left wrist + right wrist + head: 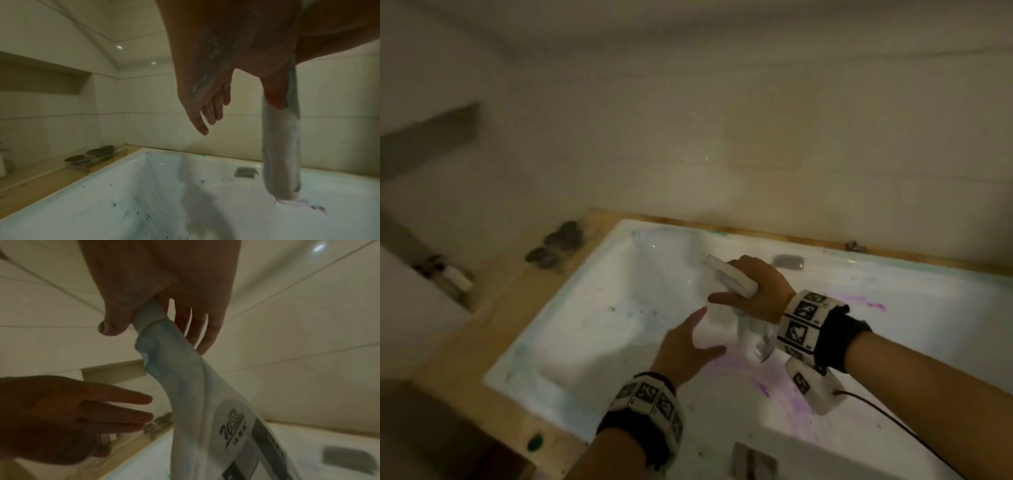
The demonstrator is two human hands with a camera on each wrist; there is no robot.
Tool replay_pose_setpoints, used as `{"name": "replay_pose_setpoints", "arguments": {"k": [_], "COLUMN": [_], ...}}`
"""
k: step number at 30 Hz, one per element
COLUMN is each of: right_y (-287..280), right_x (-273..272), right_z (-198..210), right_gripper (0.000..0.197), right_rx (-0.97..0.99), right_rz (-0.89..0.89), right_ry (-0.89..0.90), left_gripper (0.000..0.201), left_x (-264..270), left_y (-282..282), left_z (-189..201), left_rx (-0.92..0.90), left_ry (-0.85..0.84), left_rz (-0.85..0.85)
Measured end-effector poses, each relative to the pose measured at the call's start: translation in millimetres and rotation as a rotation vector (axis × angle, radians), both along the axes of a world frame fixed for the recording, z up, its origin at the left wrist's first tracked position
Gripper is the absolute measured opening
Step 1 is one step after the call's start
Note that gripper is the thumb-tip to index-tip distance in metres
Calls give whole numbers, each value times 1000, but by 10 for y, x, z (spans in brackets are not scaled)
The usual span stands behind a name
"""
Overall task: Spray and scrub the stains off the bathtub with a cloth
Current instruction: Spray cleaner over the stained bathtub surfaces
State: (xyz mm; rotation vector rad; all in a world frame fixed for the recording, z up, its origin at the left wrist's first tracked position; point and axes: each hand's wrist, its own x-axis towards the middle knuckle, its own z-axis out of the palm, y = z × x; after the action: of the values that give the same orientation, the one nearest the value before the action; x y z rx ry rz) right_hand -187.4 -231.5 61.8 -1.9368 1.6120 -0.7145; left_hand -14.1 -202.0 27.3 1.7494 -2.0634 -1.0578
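Fingers: right hand [756,284] grips spray bottle [197,395] neck | left hand [685,349] spread, empty, over bathtub [571,325]

Left hand [207,78] open, bottle [281,154], stained bathtub [123,203]

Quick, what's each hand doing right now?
Left hand: open, fingers straight, beside the spray bottle, holding nothing.
Right hand: grips the spray bottle by its neck over the bathtub.

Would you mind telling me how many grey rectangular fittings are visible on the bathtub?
2. The far fitting sits on the bathtub wall beyond the right hand; the near fitting lies at the picture's bottom edge. The arms may hide others.
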Motion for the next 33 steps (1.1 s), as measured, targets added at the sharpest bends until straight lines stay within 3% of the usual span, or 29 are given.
{"name": "replay_pose_setpoints", "arguments": {"k": [4,8,12,15,19,21,24,25,27,29,33], "right_y": [-187,-117,0,165,427,548,789,886,1047,1191,1405], "right_x": [679,1369,1918,2238,2402,2478,2715,2826,3027,3151,3063], "right_z": [435,818,893,925,1018,1050,1120,1159,1189,1179,1148], "right_gripper": [59,68,68,66,51,42,21,24,37,43,41], "right_rx": [-142,-222,-165,-91,18,82,120,150,149,62,69], "right_rz": [209,352,381,413,549,512,297,234,188,190,146], "right_ry": [61,58,0,-136,-13,-6,-249,-305,-185,105,272], "left_gripper": [88,65,41,31,22,26,26,26,25,28,24], "left_x": [306,755,1234,1624,2176,2415,2702,2774,2877,2932,2940], "left_y": [18,87,246,381,630,760,953,1010,1092,1124,1221], "left_z": [341,509,586,551,474,444,386,370,369,310,184], "left_rx": [-124,-168,-165,-201,-266,-319,-348,-363,-439,-521,-268], "left_ry": [38,103,143,37,-39,-124,-163,-163,-164,-151,70], "left_rz": [150,316,403,384,353,282,219,191,127,2,-77]}}
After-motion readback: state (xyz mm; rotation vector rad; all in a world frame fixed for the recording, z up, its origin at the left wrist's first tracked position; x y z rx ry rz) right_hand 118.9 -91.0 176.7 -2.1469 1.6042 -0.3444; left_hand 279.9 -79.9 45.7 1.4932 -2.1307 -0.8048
